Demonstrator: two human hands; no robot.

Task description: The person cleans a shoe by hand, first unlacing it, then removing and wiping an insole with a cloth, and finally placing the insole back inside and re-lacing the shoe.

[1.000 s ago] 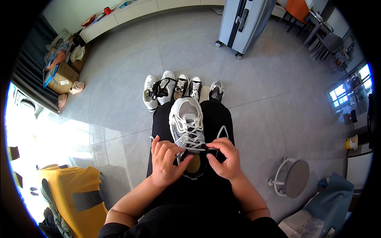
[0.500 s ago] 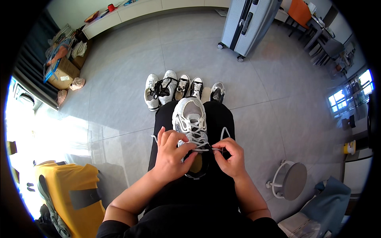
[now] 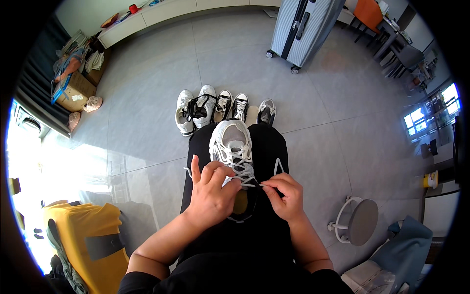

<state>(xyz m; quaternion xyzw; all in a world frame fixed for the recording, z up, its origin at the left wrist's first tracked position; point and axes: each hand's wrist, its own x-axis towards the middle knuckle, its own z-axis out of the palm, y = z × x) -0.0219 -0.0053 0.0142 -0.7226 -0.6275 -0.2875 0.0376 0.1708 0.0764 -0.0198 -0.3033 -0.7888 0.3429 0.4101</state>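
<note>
Your left hand (image 3: 211, 192) lies over the grey-and-white sneaker (image 3: 233, 153) on your lap, mid-frame, fingers curled on its laces; your right hand (image 3: 286, 195) pinches the lace end (image 3: 263, 184), apparently. Tug unevenly and it may slip the eyelet.

A white and grey sneaker (image 3: 231, 147) is seen resting on the lap, toe pointing away from the body, sole down, its opening toward the body. A tan insole shows in the opening. White laces (image 3: 243, 170) are threaded criss-cross over the tongue; the lower rows lie loose. One lace end is drawn out sideways to the right of the shoe, another trails off to the left. The heel is partly hidden.
</note>
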